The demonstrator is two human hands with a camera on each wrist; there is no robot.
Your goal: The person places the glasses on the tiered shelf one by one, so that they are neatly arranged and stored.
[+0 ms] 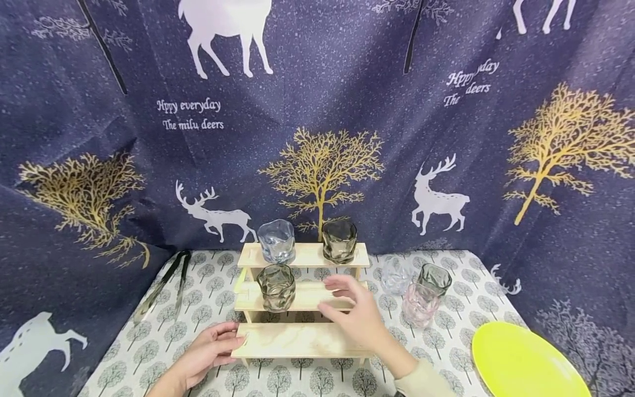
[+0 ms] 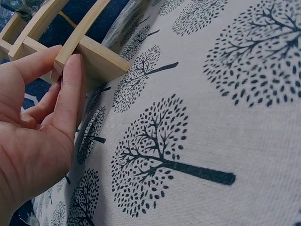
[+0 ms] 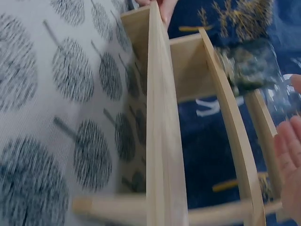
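A three-tier wooden stand (image 1: pixel 302 339) faces me on the cloth. At the left end of its lowest board, my left hand (image 1: pixel 210 350) pinches the edge between thumb and fingers, as the left wrist view also shows at the board's end (image 2: pixel 70 52). My right hand (image 1: pixel 359 314) hovers by the right side of the middle tier, fingers apart and holding nothing. A dark-tinted glass (image 1: pixel 276 289) stands on the middle tier's left. On the top tier are a bluish glass (image 1: pixel 276 242) at left and a smoky glass (image 1: pixel 339 242) at right.
Right of the stand are a clear glass (image 1: pixel 396 275), a pink glass (image 1: pixel 420 306) and a dark green glass (image 1: pixel 436 280), the latter two overlapping. A yellow plate (image 1: pixel 526 358) lies at front right. Tongs (image 1: pixel 168 284) lie at back left. A printed curtain (image 1: pixel 317 99) hangs behind.
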